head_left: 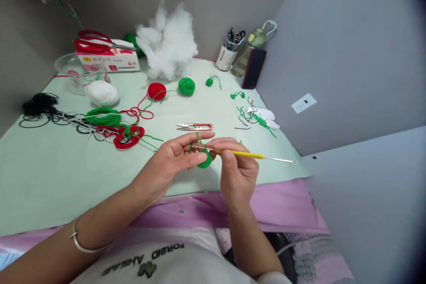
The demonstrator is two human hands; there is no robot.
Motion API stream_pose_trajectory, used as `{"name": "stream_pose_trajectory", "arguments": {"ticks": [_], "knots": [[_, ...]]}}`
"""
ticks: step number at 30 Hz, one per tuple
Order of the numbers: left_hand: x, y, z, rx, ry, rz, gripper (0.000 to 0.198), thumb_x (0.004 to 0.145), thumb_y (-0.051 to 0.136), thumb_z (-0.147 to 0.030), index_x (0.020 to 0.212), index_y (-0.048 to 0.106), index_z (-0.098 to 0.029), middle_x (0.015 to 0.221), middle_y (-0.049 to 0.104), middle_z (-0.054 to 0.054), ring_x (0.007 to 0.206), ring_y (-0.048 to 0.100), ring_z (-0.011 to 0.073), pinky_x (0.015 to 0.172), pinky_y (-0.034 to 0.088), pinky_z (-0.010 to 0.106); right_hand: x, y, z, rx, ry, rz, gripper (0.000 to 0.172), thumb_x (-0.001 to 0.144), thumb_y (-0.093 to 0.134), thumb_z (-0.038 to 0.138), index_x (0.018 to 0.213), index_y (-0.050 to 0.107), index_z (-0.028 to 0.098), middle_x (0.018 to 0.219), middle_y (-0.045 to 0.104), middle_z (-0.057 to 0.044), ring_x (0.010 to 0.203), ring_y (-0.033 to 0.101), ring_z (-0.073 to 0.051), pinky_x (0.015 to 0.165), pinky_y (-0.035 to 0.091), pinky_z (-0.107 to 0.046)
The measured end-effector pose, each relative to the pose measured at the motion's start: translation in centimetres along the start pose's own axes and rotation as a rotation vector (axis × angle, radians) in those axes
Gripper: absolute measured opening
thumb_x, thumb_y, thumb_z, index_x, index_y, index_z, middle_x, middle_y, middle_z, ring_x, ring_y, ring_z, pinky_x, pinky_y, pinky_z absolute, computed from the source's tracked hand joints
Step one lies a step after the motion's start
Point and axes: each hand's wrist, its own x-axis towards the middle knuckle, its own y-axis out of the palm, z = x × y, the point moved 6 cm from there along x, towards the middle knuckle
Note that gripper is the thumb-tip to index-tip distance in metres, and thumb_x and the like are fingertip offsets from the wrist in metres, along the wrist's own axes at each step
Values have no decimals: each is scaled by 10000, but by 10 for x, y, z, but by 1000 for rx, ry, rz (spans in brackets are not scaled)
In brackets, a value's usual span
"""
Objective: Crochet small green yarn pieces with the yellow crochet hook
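Note:
Between thumb and fingers, my left hand [178, 153] pinches a small round piece of green crochet [204, 159]. A strand of green yarn runs up over its stretched index finger. My right hand [238, 168] grips a crochet hook [246, 154] with a yellow handle, held like a pen. The hook's metal tip points left and meets the green piece and its yarn; the exact stitch is too small to make out. Just beyond my fingers lie orange-handled thread snips [195, 127].
Red yarn [157, 91], green yarn [187, 86], white yarn [102, 93] and tangled black yarn [41, 105] lie across the left and middle. White stuffing [168, 44], a box [109, 61] with red scissors [95, 42], a pen cup [228, 55], a bottle [244, 55] and a phone [254, 69] stand behind.

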Motion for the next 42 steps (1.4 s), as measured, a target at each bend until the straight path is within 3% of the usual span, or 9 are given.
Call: {"name": "stream_pose_trajectory", "arguments": {"ticks": [2, 5, 13, 22, 26, 31, 34, 38, 42], "knots": [[-2, 1, 0, 64, 29, 39, 423, 858, 828, -282, 1276, 776, -314, 1034, 721, 21, 935, 584, 171, 855, 447, 279, -1, 0, -3, -26, 23, 9, 148, 1001, 655, 259, 1011, 802, 273, 957, 798, -37, 896, 727, -176, 738, 588, -316], [-4, -1, -4, 166, 42, 59, 414, 881, 801, -289, 1293, 767, -312, 1023, 716, 27, 976, 604, 193, 877, 452, 306, -1, -5, -10, 40, 101, -3, 150, 1012, 640, 299, 997, 784, 260, 927, 796, -28, 778, 707, -143, 698, 576, -290], [-5, -2, -17, 355, 103, -1, 360, 871, 771, -248, 1227, 790, -297, 858, 585, -12, 838, 537, 164, 826, 439, 310, 3, -7, -7, 61, 169, 42, 221, 1045, 566, 370, 947, 696, 220, 867, 800, -40, 705, 714, -153, 680, 595, -315], [-8, 0, -26, 545, 207, -112, 329, 837, 733, -180, 1146, 793, -277, 862, 634, -2, 877, 587, 187, 862, 467, 328, -2, -7, 10, -128, 15, 70, 204, 1054, 544, 277, 1023, 745, 253, 931, 792, -30, 780, 742, -168, 686, 614, -331], [-9, 2, -30, 628, 290, -128, 199, 826, 723, -163, 992, 793, -249, 860, 656, 5, 850, 592, 185, 874, 475, 334, -2, -2, 18, -210, -106, 135, 219, 1048, 534, 205, 1081, 739, 276, 974, 790, -25, 851, 743, -173, 722, 621, -339], [-12, 8, -41, 758, 431, -150, 246, 828, 709, -141, 1018, 808, -263, 829, 661, 8, 833, 592, 194, 885, 471, 348, -8, 8, 34, -469, -362, 274, 262, 1025, 535, 141, 1207, 684, 256, 1018, 796, -71, 940, 760, -215, 761, 631, -387], [-11, 6, -35, 655, 335, -161, 286, 805, 733, -150, 1057, 813, -260, 856, 668, 14, 817, 572, 193, 841, 473, 342, -19, 14, 36, -700, -549, 273, 325, 998, 573, 126, 1279, 662, 261, 1080, 800, -90, 957, 763, -220, 742, 642, -374], [-6, 2, -13, 236, 81, -88, 437, 839, 783, -263, 1275, 756, -265, 870, 634, 9, 830, 561, 173, 794, 466, 298, -30, 15, 30, -846, -684, 108, 409, 920, 682, 83, 1261, 714, 306, 1113, 786, -79, 987, 751, -231, 742, 650, -361], [-3, 0, 2, -42, -105, 27, 480, 839, 821, -334, 1307, 749, -256, 946, 648, 25, 864, 543, 158, 818, 449, 273, -20, 7, 25, -557, -483, 37, 296, 1006, 584, 155, 1211, 741, 301, 1051, 784, -69, 920, 740, -220, 733, 640, -388]]}}
